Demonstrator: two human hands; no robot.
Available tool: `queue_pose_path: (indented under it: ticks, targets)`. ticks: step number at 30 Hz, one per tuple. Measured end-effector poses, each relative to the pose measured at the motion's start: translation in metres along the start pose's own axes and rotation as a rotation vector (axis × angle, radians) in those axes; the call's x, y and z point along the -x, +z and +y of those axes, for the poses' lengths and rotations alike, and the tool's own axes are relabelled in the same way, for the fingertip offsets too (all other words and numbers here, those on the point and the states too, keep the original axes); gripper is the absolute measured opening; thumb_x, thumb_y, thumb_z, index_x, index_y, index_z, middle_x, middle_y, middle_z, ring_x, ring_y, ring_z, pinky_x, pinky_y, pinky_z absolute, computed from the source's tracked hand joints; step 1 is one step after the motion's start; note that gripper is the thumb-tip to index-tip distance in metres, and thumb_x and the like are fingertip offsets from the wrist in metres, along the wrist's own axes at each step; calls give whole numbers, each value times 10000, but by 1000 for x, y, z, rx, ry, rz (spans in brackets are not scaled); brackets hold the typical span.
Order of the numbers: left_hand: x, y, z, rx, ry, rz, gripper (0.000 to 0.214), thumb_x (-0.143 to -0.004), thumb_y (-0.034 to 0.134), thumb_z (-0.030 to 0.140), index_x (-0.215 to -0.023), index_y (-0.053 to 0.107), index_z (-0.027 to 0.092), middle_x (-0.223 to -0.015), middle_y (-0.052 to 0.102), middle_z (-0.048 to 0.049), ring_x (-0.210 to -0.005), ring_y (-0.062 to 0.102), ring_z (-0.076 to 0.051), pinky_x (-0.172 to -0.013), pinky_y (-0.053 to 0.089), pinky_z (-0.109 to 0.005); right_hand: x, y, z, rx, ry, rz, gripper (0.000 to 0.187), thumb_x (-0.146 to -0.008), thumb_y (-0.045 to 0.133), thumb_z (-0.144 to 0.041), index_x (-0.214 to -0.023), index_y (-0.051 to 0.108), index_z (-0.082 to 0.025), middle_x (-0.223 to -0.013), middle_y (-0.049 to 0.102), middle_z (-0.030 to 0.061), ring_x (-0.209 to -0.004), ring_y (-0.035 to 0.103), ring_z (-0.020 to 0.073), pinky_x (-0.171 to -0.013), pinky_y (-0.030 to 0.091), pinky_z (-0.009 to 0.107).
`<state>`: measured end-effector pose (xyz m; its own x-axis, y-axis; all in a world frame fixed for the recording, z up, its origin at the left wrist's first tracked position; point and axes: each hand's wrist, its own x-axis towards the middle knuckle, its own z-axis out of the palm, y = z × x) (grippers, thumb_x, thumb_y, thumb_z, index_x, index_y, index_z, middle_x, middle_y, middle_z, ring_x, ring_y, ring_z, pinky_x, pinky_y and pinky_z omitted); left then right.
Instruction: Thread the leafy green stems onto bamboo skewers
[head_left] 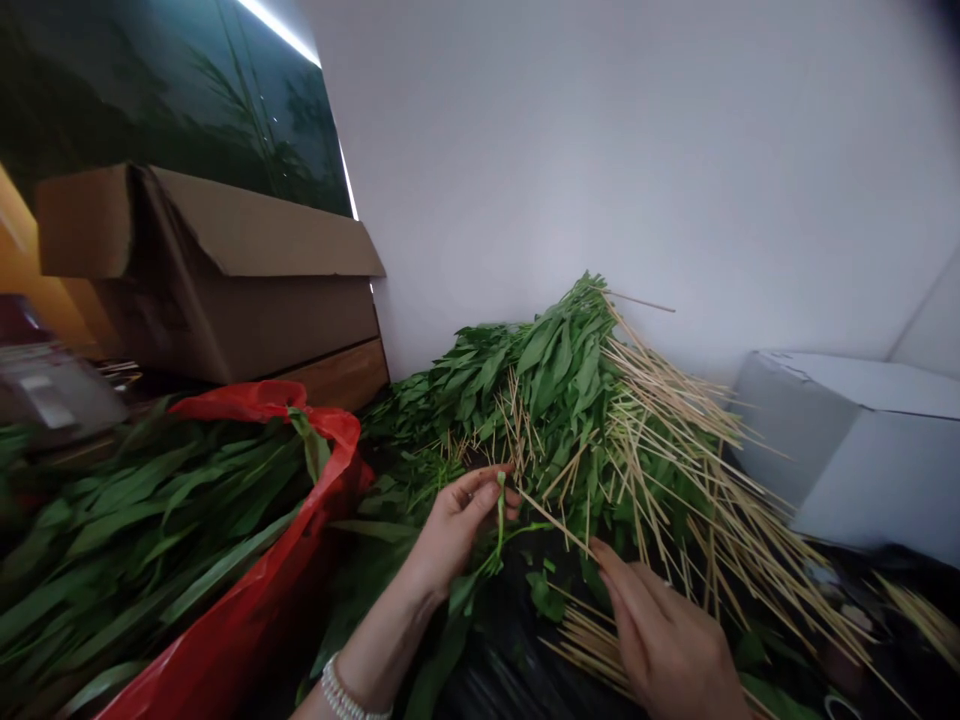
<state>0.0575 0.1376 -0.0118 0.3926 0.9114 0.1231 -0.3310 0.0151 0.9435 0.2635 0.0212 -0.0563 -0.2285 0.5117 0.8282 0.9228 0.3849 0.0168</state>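
Observation:
In the middle of the view my left hand (469, 510) pinches the green stem of a leafy sprig (501, 520), whose leaves hang down below the wrist. To its right, my right hand (660, 625) is closed on a thin wooden stick (555, 520). The stick slants up to the left, its far tip near the fingers of my left hand; I cannot tell whether it touches the stem. Just behind both hands is a heap of leafy greens (555, 370) with many sticks (697, 440) poking out to the right. Loose sticks (589, 640) lie under my right hand.
A red plastic bag (330, 490) full of long green leaves (150, 510) stands at the left. Behind it is an open cardboard box (277, 310). A white box (862, 430) sits at the right by the wall. Black plastic sheeting (517, 660) covers the surface below.

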Motion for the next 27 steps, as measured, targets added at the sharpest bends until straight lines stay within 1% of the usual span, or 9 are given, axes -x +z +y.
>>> queue_pose_path:
  ticks: [3,6,10,14,19,27]
  targets:
    - [-1,0,-2,109,-62,-9,367,-704,789,361,-983,657,163,-843,720,-56,-704,665,-133,-706,505,-237,0,0,-1,29,-25,-18,366,-920,380,-108,-1247,543,-103,-842,682,87,-680,662,153,-654,515,238]
    - [-2,-3,-3,158,-77,-6,320,-681,812,336,-902,659,162,-863,721,-46,-736,671,-124,-735,511,-229,-1,-1,-1,41,-32,-25,360,-922,369,-111,-1228,557,-104,-823,674,77,-652,647,140,-635,499,232]
    - [-5,-5,-5,177,-90,1,363,-625,849,317,-905,693,145,-839,721,-48,-749,676,-132,-758,516,-237,-1,-1,0,52,-24,-35,358,-925,364,-119,-1222,563,-106,-796,661,64,-615,631,130,-591,478,230]
    - [-5,-5,-5,197,-107,22,378,-584,871,305,-886,721,133,-808,716,-42,-701,664,-116,-721,516,-218,1,1,0,65,-26,-43,358,-933,358,-132,-1225,563,-107,-787,655,60,-585,616,125,-557,462,233]
    - [-6,-6,-7,219,-136,23,377,-568,880,288,-876,735,127,-794,723,-43,-672,662,-110,-703,519,-214,1,1,-1,59,-33,-47,357,-950,330,-149,-1218,562,-108,-777,652,60,-567,604,119,-559,461,231]
    - [-8,-5,-9,235,-159,25,390,-527,898,279,-850,749,118,-746,730,-45,-629,664,-103,-659,516,-193,-1,-2,-4,64,-31,-45,362,-948,306,-125,-1190,575,-111,-746,645,49,-545,601,113,-556,466,222]
